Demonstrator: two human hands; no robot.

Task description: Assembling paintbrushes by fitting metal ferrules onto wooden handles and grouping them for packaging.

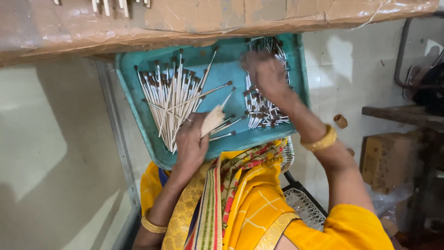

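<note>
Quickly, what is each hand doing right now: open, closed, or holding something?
Left hand: closed on a pale flat stick, over the tray.
Right hand: blurred, down on the right pile of brushes; its grip cannot be told.

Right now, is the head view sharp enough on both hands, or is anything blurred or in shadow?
Head view: the right hand is smeared by motion blur over the far sticks; the left hand, gripping a pale flat piece, is sharper. The teal tray is evenly lit, its far edge shaded by the cardboard overhead; soft shadows fall on the left wall.
</note>
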